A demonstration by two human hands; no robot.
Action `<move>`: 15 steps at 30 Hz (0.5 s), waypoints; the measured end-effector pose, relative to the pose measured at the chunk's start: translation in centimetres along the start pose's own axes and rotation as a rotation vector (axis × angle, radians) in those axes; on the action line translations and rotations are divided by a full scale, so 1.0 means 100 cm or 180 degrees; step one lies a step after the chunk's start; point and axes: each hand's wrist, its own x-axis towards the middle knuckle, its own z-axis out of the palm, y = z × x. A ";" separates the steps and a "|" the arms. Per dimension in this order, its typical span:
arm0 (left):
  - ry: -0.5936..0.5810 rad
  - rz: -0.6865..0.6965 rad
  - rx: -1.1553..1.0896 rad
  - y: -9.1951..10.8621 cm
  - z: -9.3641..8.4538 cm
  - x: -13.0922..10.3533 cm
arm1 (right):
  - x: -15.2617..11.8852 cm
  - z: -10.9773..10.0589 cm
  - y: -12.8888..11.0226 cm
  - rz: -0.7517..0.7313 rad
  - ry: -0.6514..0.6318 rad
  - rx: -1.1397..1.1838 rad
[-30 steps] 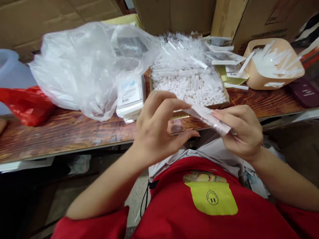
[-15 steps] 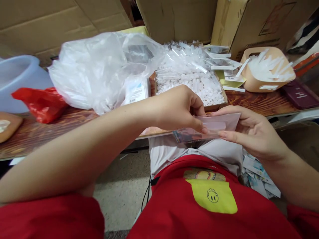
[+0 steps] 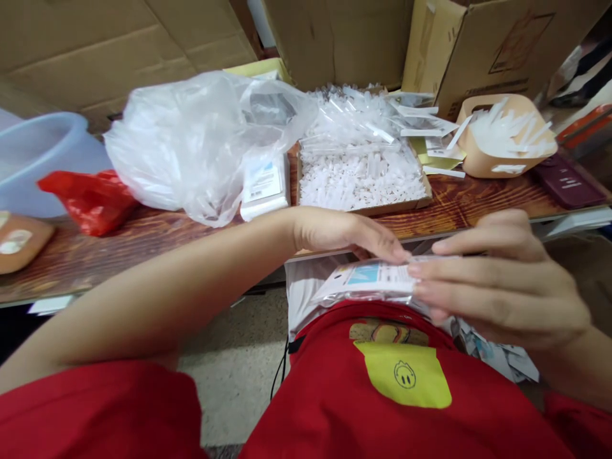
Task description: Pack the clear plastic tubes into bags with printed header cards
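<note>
A clear plastic packet (image 3: 375,275) with a blue and white printed card lies across my lap, just in front of the table edge. My left hand (image 3: 354,233) grips its far edge, fingertips near the middle and thumb out of sight. Over its right end is my right hand (image 3: 507,280), with several fingers pressed along the packet's upper side and the thumb hidden. Beyond my hands sits a shallow cardboard tray (image 3: 406,203) full of small white plastic pieces. Left of that tray is a stack of printed cards (image 3: 265,182).
A large clear plastic bag (image 3: 176,140), a red bag (image 3: 90,197) and a blue tub (image 3: 43,156) stand to the left. At right are a beige bin (image 3: 482,162) of white strips and a maroon case (image 3: 568,182). Cardboard boxes (image 3: 335,38) line the back. Finished-looking packets (image 3: 502,354) lie low right.
The packet has been turned so its printed side faces up, and it is lower, nearer my body. My right hand has swung over its top; my left hand has dropped slightly.
</note>
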 end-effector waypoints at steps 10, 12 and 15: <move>0.0661 -0.0107 0.0876 0.007 0.005 0.025 | -0.035 -0.002 -0.009 0.1635 0.0030 0.0101; 0.0800 -0.0018 0.1284 0.009 0.013 0.032 | -0.033 0.004 -0.003 0.2173 -0.0055 0.0663; 0.1021 0.0325 0.1926 0.008 0.029 0.045 | -0.028 0.011 0.001 0.2409 0.0084 0.0836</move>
